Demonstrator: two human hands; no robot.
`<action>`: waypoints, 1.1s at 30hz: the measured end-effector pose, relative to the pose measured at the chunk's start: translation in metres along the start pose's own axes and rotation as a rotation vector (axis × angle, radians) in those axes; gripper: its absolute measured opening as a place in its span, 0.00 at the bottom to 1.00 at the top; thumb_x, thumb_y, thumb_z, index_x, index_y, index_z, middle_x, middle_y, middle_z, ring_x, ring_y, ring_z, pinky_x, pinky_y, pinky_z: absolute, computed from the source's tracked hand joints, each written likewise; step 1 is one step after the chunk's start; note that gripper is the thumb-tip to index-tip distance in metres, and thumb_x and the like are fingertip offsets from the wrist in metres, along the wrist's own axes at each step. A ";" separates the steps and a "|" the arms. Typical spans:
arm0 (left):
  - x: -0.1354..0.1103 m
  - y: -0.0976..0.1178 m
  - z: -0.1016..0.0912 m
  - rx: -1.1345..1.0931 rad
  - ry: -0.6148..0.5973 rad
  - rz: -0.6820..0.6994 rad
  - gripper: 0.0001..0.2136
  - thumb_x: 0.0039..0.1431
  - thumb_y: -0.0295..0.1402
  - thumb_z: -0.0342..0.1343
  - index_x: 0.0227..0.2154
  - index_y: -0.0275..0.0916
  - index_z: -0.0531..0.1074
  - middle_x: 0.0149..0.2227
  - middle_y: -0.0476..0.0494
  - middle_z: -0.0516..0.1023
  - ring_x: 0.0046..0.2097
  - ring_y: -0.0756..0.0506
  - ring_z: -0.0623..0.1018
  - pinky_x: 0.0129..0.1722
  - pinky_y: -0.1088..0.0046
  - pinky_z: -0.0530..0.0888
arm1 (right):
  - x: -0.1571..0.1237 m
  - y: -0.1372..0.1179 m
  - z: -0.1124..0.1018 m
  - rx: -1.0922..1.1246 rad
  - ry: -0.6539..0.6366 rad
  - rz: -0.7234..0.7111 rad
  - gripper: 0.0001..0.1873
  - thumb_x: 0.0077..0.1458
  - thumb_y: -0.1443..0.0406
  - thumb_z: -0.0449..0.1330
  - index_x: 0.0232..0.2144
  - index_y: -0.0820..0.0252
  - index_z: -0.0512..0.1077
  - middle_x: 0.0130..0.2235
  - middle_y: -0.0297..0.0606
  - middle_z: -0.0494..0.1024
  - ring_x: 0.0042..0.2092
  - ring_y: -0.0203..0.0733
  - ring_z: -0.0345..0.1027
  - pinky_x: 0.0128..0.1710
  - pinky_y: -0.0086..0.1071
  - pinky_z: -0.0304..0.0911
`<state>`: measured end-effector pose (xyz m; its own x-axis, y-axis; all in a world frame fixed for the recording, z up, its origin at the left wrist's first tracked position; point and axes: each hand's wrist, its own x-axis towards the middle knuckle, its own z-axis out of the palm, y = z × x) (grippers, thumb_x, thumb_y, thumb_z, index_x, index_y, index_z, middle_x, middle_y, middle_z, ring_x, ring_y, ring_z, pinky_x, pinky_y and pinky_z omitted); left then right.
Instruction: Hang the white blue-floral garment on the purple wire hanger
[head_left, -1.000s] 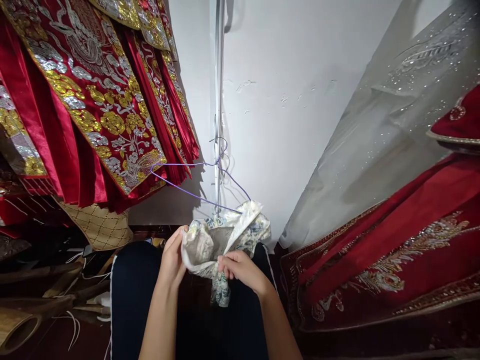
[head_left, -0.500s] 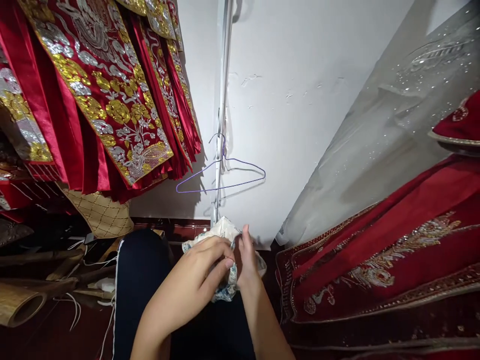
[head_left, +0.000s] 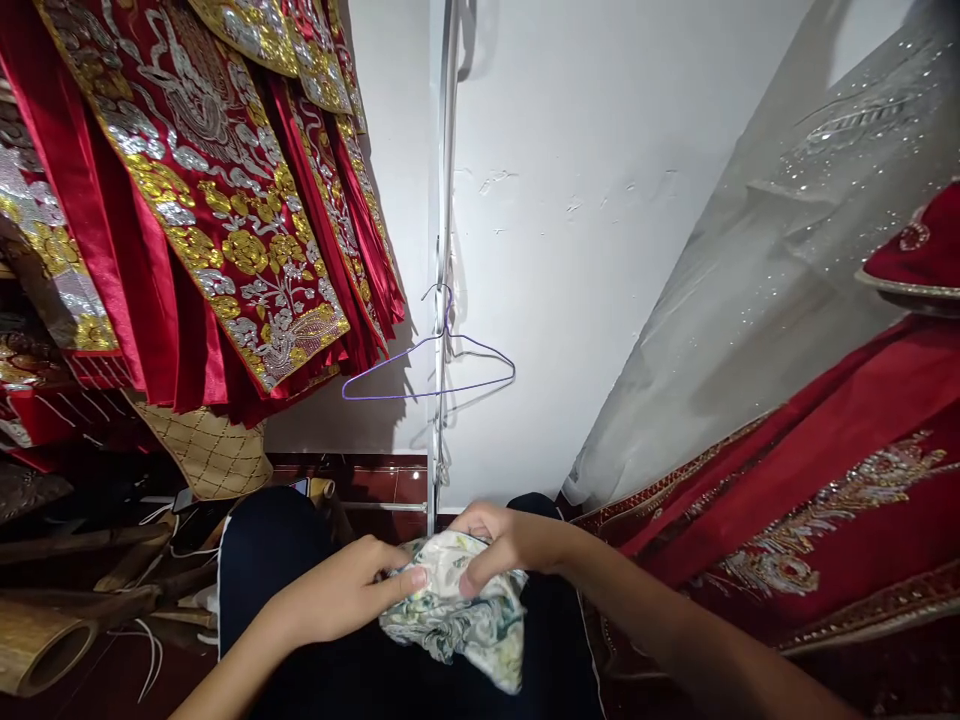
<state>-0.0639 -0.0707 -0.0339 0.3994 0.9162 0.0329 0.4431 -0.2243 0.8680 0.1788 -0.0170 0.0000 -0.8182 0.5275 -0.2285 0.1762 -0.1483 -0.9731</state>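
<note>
A small garment of white cloth with a blue-green flower print lies bunched on my lap, over dark trousers. My left hand grips its left edge with fingers and thumb pressed on the cloth. From above, my right hand clamps its top with curled fingers. A thin purple wire hanger hangs bare on a metal pole in front of the white wall, above both hands.
Red robes with gold and silver embroidery hang at the upper left. More red embroidered cloth and a sheer sequinned veil fill the right. Wooden and bamboo pieces and white cords lie on the floor at the left.
The printed garment has come off the purple hanger and down onto my lap. Both hands moved lower with it and bunched it tighter. The hanger now hangs bare and level.
</note>
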 end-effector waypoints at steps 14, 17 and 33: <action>0.028 0.003 -0.064 0.926 -0.021 -0.326 0.11 0.59 0.44 0.53 0.29 0.43 0.72 0.34 0.39 0.79 0.36 0.38 0.78 0.32 0.69 0.65 | 0.124 0.011 -0.153 -0.422 0.935 -0.374 0.17 0.46 0.68 0.53 0.36 0.59 0.78 0.39 0.39 0.80 0.40 0.44 0.72 0.42 0.34 0.65; 0.028 -0.017 -0.067 0.975 -0.025 -0.368 0.08 0.60 0.39 0.52 0.33 0.42 0.71 0.37 0.37 0.79 0.40 0.36 0.79 0.35 0.67 0.68 | 0.117 0.024 -0.156 -0.498 0.904 -0.358 0.10 0.42 0.69 0.52 0.24 0.59 0.74 0.28 0.35 0.77 0.33 0.42 0.69 0.35 0.31 0.62; 0.098 -0.011 -0.114 0.294 0.586 0.121 0.21 0.65 0.39 0.45 0.56 0.38 0.72 0.57 0.41 0.75 0.60 0.39 0.72 0.62 0.59 0.65 | 0.055 0.012 -0.137 -0.556 0.892 -0.361 0.02 0.41 0.67 0.53 0.20 0.59 0.63 0.22 0.29 0.65 0.27 0.36 0.59 0.26 0.28 0.50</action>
<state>-0.1212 0.0593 0.0158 -0.0055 0.8893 0.4573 0.6563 -0.3418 0.6726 0.2112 0.1247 -0.0280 -0.2232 0.9098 0.3498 0.4107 0.4133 -0.8127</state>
